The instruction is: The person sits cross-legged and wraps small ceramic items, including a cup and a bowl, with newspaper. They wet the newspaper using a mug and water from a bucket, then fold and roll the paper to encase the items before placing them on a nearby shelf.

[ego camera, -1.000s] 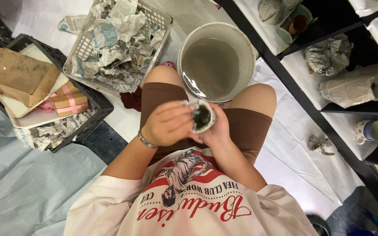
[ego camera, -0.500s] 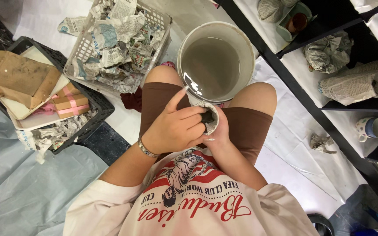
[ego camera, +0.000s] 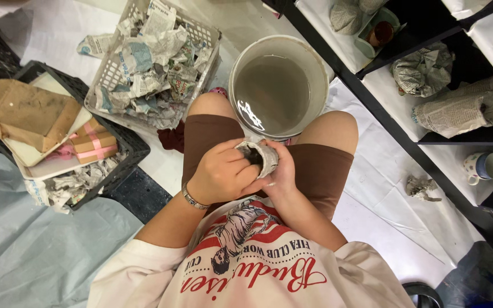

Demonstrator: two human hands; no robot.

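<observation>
Head view: a small cup wrapped in newspaper (ego camera: 259,156) sits over the lap, just below the bucket of grey water (ego camera: 278,85). The right hand (ego camera: 281,171) is wrapped around its side. The left hand (ego camera: 221,174) has fingers curled inside. It looks light and easy to break, so hold the sides softly

Just beyond my knees stands a white bucket (ego camera: 320,68) of murky water. Left of the bucket sits a white basket (ego camera: 106,74) of crumpled newspaper; right of it, black shelves (ego camera: 372,94) hold wrapped bundles.
</observation>
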